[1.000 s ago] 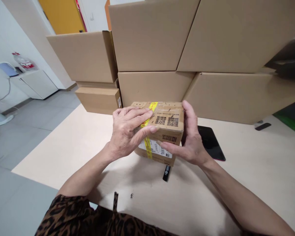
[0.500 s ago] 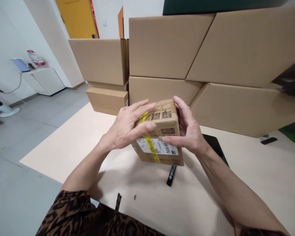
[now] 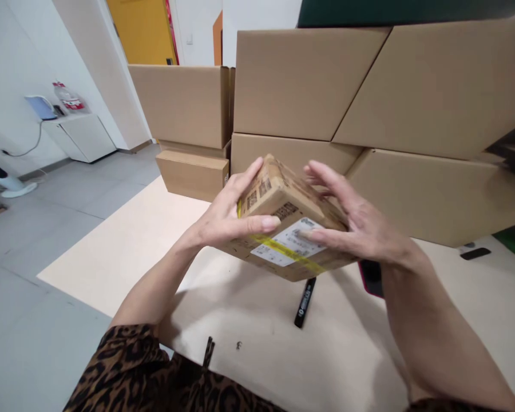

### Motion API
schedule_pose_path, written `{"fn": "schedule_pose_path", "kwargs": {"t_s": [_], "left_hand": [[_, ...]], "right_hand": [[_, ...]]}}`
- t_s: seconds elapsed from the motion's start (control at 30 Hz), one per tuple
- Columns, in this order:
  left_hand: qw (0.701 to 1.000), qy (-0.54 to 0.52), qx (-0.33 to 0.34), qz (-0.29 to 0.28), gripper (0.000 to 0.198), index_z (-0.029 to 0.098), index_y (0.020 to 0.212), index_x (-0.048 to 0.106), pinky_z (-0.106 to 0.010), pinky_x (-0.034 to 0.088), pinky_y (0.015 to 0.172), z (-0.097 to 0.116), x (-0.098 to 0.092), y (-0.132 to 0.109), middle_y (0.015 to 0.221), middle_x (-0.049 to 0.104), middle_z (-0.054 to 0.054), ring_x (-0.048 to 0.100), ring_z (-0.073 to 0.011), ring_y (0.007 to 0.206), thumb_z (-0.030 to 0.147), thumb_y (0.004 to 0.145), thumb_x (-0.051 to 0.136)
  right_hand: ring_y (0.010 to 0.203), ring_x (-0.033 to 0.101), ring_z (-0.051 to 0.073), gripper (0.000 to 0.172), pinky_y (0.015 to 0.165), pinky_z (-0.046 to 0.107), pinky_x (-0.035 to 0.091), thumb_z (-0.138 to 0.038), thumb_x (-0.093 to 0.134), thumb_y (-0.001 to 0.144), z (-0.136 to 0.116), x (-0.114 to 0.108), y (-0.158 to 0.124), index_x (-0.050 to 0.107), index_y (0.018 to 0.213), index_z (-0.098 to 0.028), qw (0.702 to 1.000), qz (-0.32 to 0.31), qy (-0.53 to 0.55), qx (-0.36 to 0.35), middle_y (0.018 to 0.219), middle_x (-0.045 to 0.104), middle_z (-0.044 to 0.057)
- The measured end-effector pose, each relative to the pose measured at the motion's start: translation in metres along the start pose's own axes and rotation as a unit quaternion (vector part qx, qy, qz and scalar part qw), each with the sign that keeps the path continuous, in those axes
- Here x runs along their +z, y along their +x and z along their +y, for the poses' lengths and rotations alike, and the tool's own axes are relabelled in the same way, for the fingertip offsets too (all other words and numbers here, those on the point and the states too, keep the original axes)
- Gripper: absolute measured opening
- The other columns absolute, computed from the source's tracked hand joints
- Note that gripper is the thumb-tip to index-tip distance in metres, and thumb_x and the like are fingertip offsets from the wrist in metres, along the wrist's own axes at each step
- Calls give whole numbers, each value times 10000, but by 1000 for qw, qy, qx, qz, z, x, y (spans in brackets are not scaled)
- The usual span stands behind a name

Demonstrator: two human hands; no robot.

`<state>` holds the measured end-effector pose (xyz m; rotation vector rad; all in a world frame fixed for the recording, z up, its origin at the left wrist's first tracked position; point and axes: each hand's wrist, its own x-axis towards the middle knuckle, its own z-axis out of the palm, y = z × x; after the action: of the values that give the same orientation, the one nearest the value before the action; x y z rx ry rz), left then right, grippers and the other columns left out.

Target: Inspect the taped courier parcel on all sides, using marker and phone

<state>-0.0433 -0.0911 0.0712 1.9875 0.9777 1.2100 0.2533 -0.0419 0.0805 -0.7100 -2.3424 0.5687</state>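
A small cardboard box (image 3: 266,214) is held tilted above the table, between both palms. Yellow tape and a white shipping label (image 3: 278,252) show on the side facing me, with printed codes beside them. My left hand (image 3: 227,214) grips its left side, thumb across the front face. On the right side, my right hand (image 3: 352,223) has its thumb over the label and its fingers raised around the far side. Beneath the box lies a black marker pen (image 3: 304,303). A dark phone-like object (image 3: 372,279) with a red edge is partly hidden behind my right wrist.
Large cardboard boxes (image 3: 304,86) are stacked along the back of the table (image 3: 154,246). A flatter carton (image 3: 193,174) stands at the left end of the stack. At the right lies a small black object (image 3: 475,253). A white cabinet (image 3: 86,137) with a kettle stands on the floor at left.
The small box has been turned in my hands: a corner now points up and the taped label slants the other way. My right hand has shifted slightly right.
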Motion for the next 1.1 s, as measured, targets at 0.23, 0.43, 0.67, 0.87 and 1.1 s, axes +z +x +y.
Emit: {"fn": "schedule_pose_path", "kwargs": {"t_s": [0.23,0.43,0.67,0.87,1.1], "left_hand": [[970,-212,-28,117,876,279,1579,542,-567,367,1323,-12,17,8,1619,588,-85,403,-404,1612,733,857,742],[936,-309,-77,147,799,228,1443,657,-518,559,1184,-22,40,12,1389,744,-104,551,-390,1511,766,857,722],[917,-361,-138,104,901,230,1463,641,-525,620,1093,-44,51,15,1285,790,-119,605,-407,1460,874,832,639],[912,-361,-157,115,840,282,1538,572,-551,576,1148,-56,54,16,1367,761,-100,611,-404,1453,854,926,501],[902,-329,-234,151,751,303,1558,537,-613,535,1173,-54,61,17,1419,733,-94,598,-428,1453,791,1003,405]], "right_hand": [[1547,485,435,925,1176,636,528,-700,704,874,44,10,-37,307,1670,-446,959,179,189,109,1677,491,104],[1373,657,405,862,987,601,650,-664,576,918,34,44,-32,265,1680,-411,905,253,306,154,1527,611,92],[1447,600,372,663,1037,570,627,-632,613,899,31,45,-30,523,1497,-360,862,308,356,190,1455,669,72],[1353,670,360,549,1006,564,632,-718,533,927,27,46,-23,628,1286,-314,872,291,341,197,1349,729,75],[1285,704,365,617,1001,538,626,-812,539,879,29,39,-22,654,1225,-315,879,273,327,213,1244,778,58]]}}
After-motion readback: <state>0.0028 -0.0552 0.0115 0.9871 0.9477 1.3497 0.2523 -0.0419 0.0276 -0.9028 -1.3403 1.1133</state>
